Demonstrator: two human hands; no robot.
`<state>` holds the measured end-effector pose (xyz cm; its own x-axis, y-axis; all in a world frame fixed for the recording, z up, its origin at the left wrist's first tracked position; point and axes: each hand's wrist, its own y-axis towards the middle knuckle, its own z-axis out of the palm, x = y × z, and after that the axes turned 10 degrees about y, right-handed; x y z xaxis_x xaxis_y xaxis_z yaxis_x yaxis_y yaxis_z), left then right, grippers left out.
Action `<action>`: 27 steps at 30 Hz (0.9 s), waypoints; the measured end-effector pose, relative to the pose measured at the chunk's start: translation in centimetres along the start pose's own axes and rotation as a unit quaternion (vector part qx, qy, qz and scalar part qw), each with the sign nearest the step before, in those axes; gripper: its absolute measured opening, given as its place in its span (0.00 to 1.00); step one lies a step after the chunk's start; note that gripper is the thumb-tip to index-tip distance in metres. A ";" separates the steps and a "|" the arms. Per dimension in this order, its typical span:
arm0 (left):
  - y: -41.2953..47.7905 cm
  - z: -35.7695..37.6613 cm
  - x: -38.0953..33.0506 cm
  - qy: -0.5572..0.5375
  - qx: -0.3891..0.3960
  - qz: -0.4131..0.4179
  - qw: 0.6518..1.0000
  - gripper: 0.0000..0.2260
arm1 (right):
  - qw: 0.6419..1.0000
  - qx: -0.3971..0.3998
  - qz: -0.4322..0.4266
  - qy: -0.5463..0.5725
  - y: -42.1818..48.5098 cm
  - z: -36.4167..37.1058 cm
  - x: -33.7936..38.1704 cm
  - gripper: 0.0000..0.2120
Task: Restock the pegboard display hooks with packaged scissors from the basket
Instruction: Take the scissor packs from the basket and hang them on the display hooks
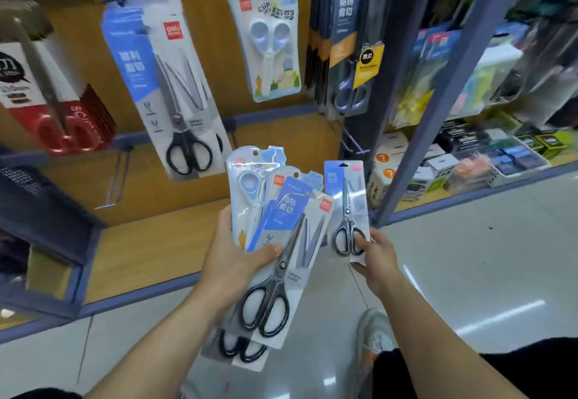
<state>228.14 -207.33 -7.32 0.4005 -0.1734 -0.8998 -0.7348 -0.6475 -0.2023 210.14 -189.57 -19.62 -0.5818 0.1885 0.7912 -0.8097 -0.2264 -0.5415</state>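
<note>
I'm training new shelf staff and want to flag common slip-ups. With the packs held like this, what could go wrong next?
1. The left hand pinches a loose fan of scissor packs with just the thumb on top; one may slide out and drop to the floor.
2. The right hand grips the small pack by its bottom corner, so aiming its hang hole at the empty hook could be wobbly.
3. Several similar blue designs hang above; it might land on the wrong hook.

We hold in our left hand a fanned stack of scissor packs, thumb across the front; in our right hand, one small blue-carded pack. Ahead on the pegboard hang black-handled and pale-blue packs.
</note>
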 end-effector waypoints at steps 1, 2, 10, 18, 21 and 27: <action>0.6 0.4 0.1 0.004 0.006 -0.001 1.000 0.34 | 1.000 -0.002 0.002 -0.002 1.0 -0.1 -0.1 0.07; 1.2 0.7 0.2 0.010 0.010 -0.002 1.000 0.34 | 1.000 -0.004 0.001 0.001 1.9 -0.2 -0.2 0.07; 4.5 1.1 1.4 0.018 0.016 -0.010 1.000 0.33 | 0.999 -0.003 -0.029 0.015 7.6 0.8 0.5 0.08; 5.6 1.8 2.2 0.005 0.019 -0.020 1.000 0.32 | 0.998 -0.018 -0.051 0.035 8.5 0.2 -0.5 0.09; 6.0 1.9 2.2 -0.005 0.019 -0.026 0.999 0.32 | 0.998 -0.018 -0.059 0.025 9.0 0.2 -1.2 0.11; 6.3 2.2 2.3 -0.026 0.012 -0.030 0.999 0.33 | 0.988 -0.030 -0.140 -0.061 12.0 3.4 0.9 0.11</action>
<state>223.22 -210.19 -11.49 0.4166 -0.0956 -0.9041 -0.7231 -0.6375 -0.2658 200.14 -195.39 -24.42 -0.3244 0.1187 0.9384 -0.9425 -0.1250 -0.3100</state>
